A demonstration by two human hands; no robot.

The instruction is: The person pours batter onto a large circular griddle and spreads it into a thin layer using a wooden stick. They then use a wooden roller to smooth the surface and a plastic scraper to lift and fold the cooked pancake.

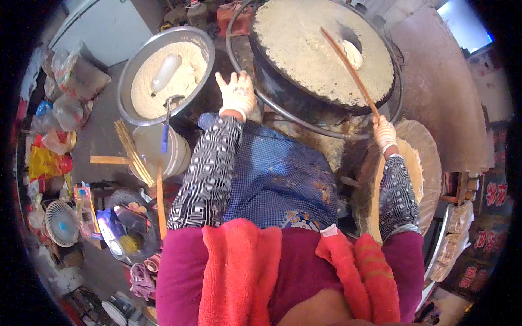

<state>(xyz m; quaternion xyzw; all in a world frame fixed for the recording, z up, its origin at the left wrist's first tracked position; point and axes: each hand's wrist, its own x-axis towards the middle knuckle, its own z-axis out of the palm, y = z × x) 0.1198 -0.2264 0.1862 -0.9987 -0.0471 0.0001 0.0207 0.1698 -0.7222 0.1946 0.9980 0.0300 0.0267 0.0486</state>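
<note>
My right hand (385, 132), in a pale knitted glove, grips the near end of a long wooden spreading stick (346, 61). The stick lies across a big round black griddle (281, 85), whose top is coated with beige batter (293, 40). Beside the stick sits a thick lump of batter (353, 55), with a dark bare patch of griddle just behind it. My left hand (237, 93), gloved too, has its fingers apart and holds nothing. It is at the metal ring (285, 112) around the griddle; whether it presses on the ring is unclear.
Left of the griddle, a steel basin (124, 87) holds batter, a translucent cylindrical vessel (167, 73) and a blue-handled ladle (164, 136). Below it, a straw brush (132, 148) lies on a white bucket (179, 150). Thin flatbread (412, 163) lies on a round stand at right.
</note>
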